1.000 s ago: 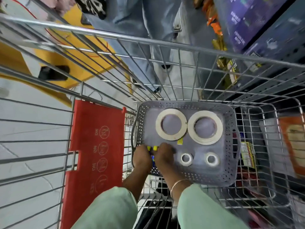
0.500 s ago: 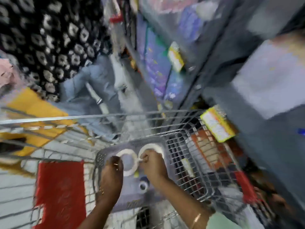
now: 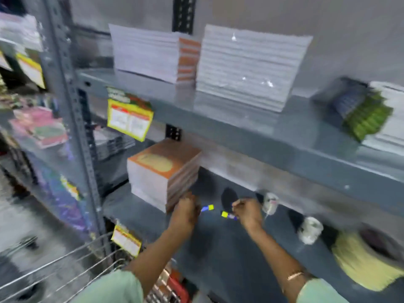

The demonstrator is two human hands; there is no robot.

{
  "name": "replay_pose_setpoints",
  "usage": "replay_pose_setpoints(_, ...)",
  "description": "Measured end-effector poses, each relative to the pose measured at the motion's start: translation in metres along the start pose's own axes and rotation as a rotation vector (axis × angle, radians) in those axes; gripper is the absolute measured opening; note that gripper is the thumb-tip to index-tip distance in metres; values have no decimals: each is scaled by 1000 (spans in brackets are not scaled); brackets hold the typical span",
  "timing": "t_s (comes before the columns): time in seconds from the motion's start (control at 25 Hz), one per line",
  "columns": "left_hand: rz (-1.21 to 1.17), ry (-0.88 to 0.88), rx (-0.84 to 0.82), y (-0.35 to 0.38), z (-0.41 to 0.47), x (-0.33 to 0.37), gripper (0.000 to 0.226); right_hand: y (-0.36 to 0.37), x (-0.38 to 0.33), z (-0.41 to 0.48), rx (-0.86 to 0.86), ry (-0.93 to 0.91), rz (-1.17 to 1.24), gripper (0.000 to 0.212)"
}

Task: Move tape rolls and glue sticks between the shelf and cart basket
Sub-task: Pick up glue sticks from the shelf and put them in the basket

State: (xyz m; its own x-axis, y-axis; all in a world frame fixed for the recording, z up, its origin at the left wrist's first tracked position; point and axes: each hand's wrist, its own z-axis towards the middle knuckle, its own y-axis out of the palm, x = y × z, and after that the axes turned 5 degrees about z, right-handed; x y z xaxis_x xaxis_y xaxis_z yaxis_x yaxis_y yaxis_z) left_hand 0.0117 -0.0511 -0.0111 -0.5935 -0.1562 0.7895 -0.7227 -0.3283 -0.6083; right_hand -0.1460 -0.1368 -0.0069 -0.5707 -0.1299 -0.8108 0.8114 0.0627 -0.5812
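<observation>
Both my hands are over the grey lower shelf [image 3: 218,248]. My left hand [image 3: 185,212] is closed on a blue glue stick with a yellow cap [image 3: 207,208] that pokes out to its right. My right hand [image 3: 248,212] grips a second blue and yellow glue stick [image 3: 227,215], which points left. Two small white tape rolls [image 3: 270,203] [image 3: 310,229] stand on the shelf to the right of my right hand. A large pale yellow tape roll [image 3: 367,259] lies at the far right. The view is blurred by motion.
A stack of orange-covered notebooks [image 3: 164,171] stands on the shelf, just left of my left hand. White paper stacks [image 3: 249,68] fill the shelf above. The wire cart rim [image 3: 65,261] shows at the lower left. Yellow price tags [image 3: 129,121] hang on the shelf edges.
My view swung up from the cart basket to the shelf. Both hands left the basket and now hold glue sticks over the lower shelf.
</observation>
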Motion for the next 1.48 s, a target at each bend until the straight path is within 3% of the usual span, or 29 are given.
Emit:
replay_pose_setpoints(0.16,505,53,-113,42,38,3,22,8,32,21,-137,-21,-259,20)
replay_pose_setpoints(0.36,664,-1,-99,68,50,-20,27,26,44,23,-217,-58,-512,22)
replay_pose_setpoints(0.48,544,-32,-34,64,45,-25,22,31,39,18,-167,-51,-467,22)
replay_pose_setpoints(0.56,367,-100,76,51,32,-20,15,34,26,14,-176,-14,-312,16)
replay_pose_setpoints(0.72,29,-180,282,-14,-26,-48,13,61,-29,-29,-335,-150,-26,4)
replay_pose_setpoints(0.84,-128,-424,441,-72,-103,-101,22,107,-66,-83,-530,-226,28,24)
replay_pose_setpoints(1.0,-12,-797,549,-116,-201,-192,47,203,-91,-154,-738,-312,24,20)
replay_pose_setpoints(1.08,-41,-940,553,-117,-243,-232,41,250,-88,-195,-848,-295,-29,23)
replay_pose_setpoints(1.2,-78,-1122,594,-110,-295,-280,15,316,-66,-257,-961,-197,-80,6)
replay_pose_setpoints(1.32,-42,-1292,530,-90,-336,-332,13,376,-18,-308,-1075,-45,-211,26)
replay_pose_setpoints(1.4,-73,-1373,486,-69,-355,-366,14,410,16,-339,-1131,41,-315,9)
replay_pose_setpoints(1.48,-71,-1430,450,-49,-365,-393,12,436,51,-360,-1156,106,-414,25)
